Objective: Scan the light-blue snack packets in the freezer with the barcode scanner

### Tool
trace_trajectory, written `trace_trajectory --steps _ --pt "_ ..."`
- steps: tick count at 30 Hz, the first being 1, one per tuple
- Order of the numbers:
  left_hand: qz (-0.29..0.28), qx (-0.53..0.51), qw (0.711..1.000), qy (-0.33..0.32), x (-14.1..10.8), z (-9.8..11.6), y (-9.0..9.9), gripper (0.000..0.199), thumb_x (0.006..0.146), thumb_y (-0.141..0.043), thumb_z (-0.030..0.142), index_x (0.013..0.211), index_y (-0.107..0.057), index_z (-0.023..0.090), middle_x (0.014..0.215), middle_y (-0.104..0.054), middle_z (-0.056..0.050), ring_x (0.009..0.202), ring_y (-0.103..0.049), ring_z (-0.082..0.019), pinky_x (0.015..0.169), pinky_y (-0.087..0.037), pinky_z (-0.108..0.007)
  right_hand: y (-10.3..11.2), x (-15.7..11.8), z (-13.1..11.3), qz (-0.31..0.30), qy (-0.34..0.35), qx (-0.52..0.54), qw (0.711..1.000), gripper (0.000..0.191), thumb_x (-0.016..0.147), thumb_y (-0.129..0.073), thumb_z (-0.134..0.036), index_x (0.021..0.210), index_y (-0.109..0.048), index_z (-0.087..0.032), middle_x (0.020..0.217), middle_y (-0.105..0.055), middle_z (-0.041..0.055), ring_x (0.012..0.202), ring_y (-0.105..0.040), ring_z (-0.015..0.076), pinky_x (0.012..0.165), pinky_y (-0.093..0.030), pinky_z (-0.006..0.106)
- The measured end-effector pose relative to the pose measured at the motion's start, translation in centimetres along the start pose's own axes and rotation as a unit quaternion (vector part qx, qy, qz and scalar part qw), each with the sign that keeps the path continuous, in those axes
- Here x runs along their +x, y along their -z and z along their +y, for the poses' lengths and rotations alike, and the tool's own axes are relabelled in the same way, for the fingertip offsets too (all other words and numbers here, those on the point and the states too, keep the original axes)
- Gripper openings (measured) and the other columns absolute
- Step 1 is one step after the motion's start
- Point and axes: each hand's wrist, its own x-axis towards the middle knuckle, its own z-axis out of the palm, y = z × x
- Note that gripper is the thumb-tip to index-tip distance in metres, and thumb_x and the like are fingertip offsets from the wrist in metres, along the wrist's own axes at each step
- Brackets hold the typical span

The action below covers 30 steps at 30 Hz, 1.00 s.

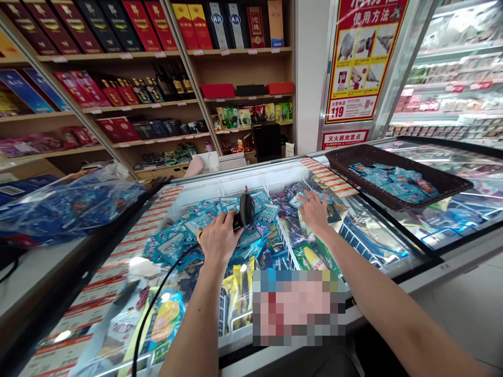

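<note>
My left hand (220,235) is wrapped round a black handheld barcode scanner (247,210), its head raised over a heap of small blue packets (176,238). A black cord (157,288) runs from the scanner down past my left forearm. My right hand (315,212) is further right, its fingers bent over a blue packet (295,201) that shows on both sides of them. Below that hand are purple bags (288,222) and a green bag with a corn picture (314,259). The undersides of the right fingers are hidden.
A glass-topped chest freezer (275,175) spans the front. A brown basket (396,201) with blue packets stands at right. At left lies a clear plastic bag (78,199) of blue packets. Shelves with boxes (192,26) rise behind. A blurred patch covers the front middle.
</note>
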Motion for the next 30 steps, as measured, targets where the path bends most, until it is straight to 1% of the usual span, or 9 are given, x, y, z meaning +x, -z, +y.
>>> trace_trajectory --steps 4,8,10,12,15,19,23,26,30 --pt "0.014 0.025 0.999 0.015 -0.1 -0.2 -0.2 0.036 0.082 -0.047 0.042 0.112 -0.054 0.022 0.096 -0.061 -0.01 0.089 -0.058 -0.027 0.068 -0.041 -0.034 1.1 -0.4 -2.0 -0.052 0.12 0.087 0.988 0.041 0.091 -0.038 -0.028 0.131 -0.046 -0.025 0.137 -0.045 0.0056 0.128 -0.033 0.0226 0.106 -0.018 0.046" --pt "0.011 0.032 0.999 0.014 -0.1 -0.2 -0.2 0.037 0.081 -0.047 0.042 0.113 -0.054 0.022 0.096 -0.061 -0.01 0.086 -0.059 -0.027 0.067 -0.042 -0.035 1.6 -1.3 -3.7 -0.155 0.27 0.153 0.938 0.047 0.091 -0.039 -0.041 0.138 -0.034 -0.035 0.143 -0.037 -0.0015 0.131 -0.031 0.0193 0.109 -0.017 0.043" --pt "0.008 0.029 0.999 0.014 -0.1 -0.1 -0.2 0.037 0.081 -0.048 0.041 0.112 -0.054 0.022 0.096 -0.061 -0.01 0.086 -0.059 -0.028 0.067 -0.042 -0.035 1.6 -1.5 -4.0 -0.187 0.309 0.166 0.918 0.045 0.09 -0.041 -0.046 0.134 -0.038 -0.037 0.143 -0.038 -0.0041 0.132 -0.03 0.0196 0.11 -0.014 0.044" --pt "0.006 0.024 0.999 0.021 -0.1 -0.1 -0.2 0.036 0.08 -0.049 0.041 0.11 -0.055 0.021 0.096 -0.061 -0.01 0.087 -0.058 -0.028 0.067 -0.042 -0.036 1.4 -1.4 -3.9 -0.196 0.32 0.179 0.909 0.038 0.09 -0.04 -0.046 0.125 -0.05 -0.035 0.137 -0.045 -0.0045 0.128 -0.036 0.0196 0.109 -0.016 0.044" --pt "0.004 0.01 1.0 0.022 -0.2 -0.1 -0.2 0.036 0.081 -0.049 0.04 0.111 -0.055 0.021 0.096 -0.061 -0.011 0.088 -0.058 -0.029 0.069 -0.042 -0.037 1.4 -0.9 -3.4 -0.183 0.276 0.2 0.922 0.037 0.093 -0.033 -0.045 0.104 -0.064 -0.027 0.119 -0.06 -0.0004 0.11 -0.053 0.0173 0.099 -0.032 0.036" --pt "-0.001 0.003 1.0 0.015 -0.2 -0.2 -0.3 0.037 0.081 -0.048 0.04 0.113 -0.054 0.021 0.098 -0.061 -0.011 0.089 -0.058 -0.029 0.071 -0.042 -0.037 1.1 -0.8 -3.2 -0.117 0.161 0.179 0.964 0.041 0.091 -0.034 -0.05 0.095 -0.063 -0.021 0.101 -0.063 0.005 0.091 -0.058 0.0169 0.08 -0.042 0.029" --pt "0.003 0.012 1.0 0.006 -0.2 -0.2 -0.3 0.038 0.082 -0.047 0.04 0.113 -0.053 0.021 0.098 -0.06 -0.011 0.09 -0.058 -0.028 0.071 -0.042 -0.037 0.4 -1.1 -3.4 -0.053 0.121 0.11 0.985 0.057 0.082 -0.041 -0.063 0.111 -0.056 -0.015 0.107 -0.058 0.0117 0.103 -0.052 0.0231 0.087 -0.039 0.034" --pt "0.01 0.016 1.0 -0.004 -0.2 -0.1 -0.1 0.037 0.082 -0.047 0.04 0.114 -0.053 0.021 0.098 -0.061 -0.011 0.092 -0.057 -0.028 0.072 -0.041 -0.036 -0.1 -1.1 -3.3 -0.051 0.09 0.05 0.993 0.07 0.077 -0.042 -0.07 0.115 -0.055 -0.013 0.11 -0.056 0.016 0.108 -0.046 0.0293 0.091 -0.035 0.042" --pt "0.027 0.011 0.999 -0.024 -0.2 0.2 0.0 0.037 0.083 -0.047 0.039 0.115 -0.052 0.021 0.098 -0.061 -0.009 0.093 -0.058 -0.026 0.072 -0.041 -0.034 -0.7 -0.7 -2.7 -0.069 0.062 0.05 0.994 0.057 0.074 -0.051 -0.066 0.105 -0.061 -0.019 0.111 -0.056 0.0126 0.108 -0.045 0.0284 0.09 -0.035 0.042"
